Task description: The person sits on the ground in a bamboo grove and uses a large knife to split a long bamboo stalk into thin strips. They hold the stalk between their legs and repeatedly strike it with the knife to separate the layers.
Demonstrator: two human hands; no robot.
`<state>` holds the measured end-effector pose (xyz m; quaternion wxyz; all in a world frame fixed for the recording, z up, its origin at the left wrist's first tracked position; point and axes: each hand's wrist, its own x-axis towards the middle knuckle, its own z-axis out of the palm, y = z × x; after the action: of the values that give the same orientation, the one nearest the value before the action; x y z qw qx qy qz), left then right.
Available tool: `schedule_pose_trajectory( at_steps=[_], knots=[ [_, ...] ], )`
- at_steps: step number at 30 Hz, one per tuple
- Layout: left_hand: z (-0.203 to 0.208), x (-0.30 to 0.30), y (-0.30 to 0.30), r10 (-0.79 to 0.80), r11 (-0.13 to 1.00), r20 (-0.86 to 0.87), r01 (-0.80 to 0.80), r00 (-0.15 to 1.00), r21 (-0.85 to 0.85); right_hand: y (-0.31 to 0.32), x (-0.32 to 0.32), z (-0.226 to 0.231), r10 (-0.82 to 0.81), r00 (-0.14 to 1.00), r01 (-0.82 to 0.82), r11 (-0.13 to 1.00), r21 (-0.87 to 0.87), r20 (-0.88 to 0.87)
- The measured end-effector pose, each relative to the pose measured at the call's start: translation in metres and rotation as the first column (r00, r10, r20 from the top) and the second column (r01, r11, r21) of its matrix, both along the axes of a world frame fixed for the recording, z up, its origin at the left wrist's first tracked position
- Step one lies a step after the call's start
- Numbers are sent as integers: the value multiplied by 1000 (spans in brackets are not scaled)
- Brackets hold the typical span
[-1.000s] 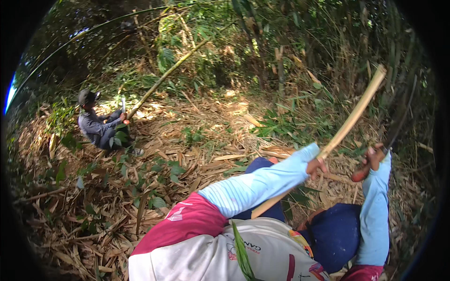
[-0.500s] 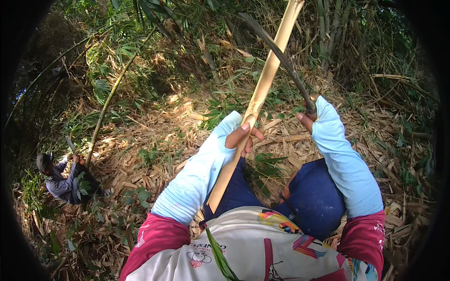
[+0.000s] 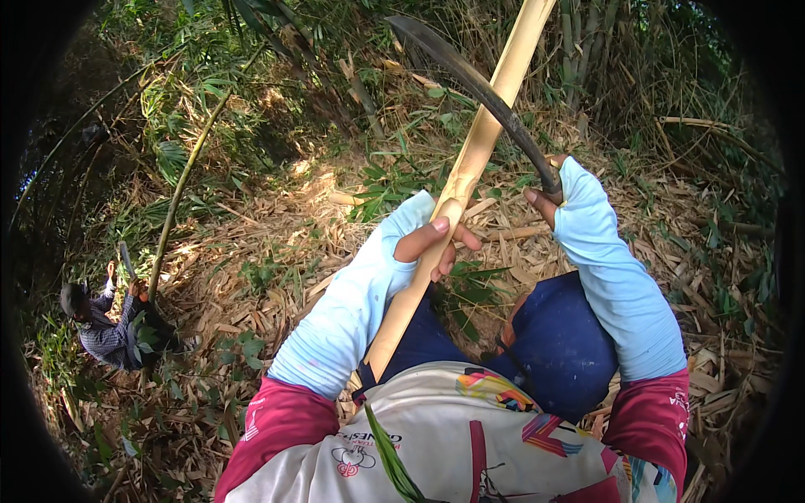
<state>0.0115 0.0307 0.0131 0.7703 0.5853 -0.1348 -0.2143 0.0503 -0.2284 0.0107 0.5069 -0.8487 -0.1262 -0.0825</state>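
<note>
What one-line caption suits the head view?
Left hand grips a pale bamboo pole; right hand holds a curved blade against it.

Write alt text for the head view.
A person's left hand grips a pale bamboo pole while the right hand holds a curved dark blade against it. Dry leaves cover the ground; at far left another person crouches beside a thin green stalk.
</note>
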Motion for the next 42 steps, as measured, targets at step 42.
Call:
schedule_pose_trajectory(
  at_steps=[42],
  knots=[
    [-113, 80, -123, -160, 971, -207, 192, 965, 145, -124, -12, -115, -238, 967, 52, 520, -853, -87]
  ],
)
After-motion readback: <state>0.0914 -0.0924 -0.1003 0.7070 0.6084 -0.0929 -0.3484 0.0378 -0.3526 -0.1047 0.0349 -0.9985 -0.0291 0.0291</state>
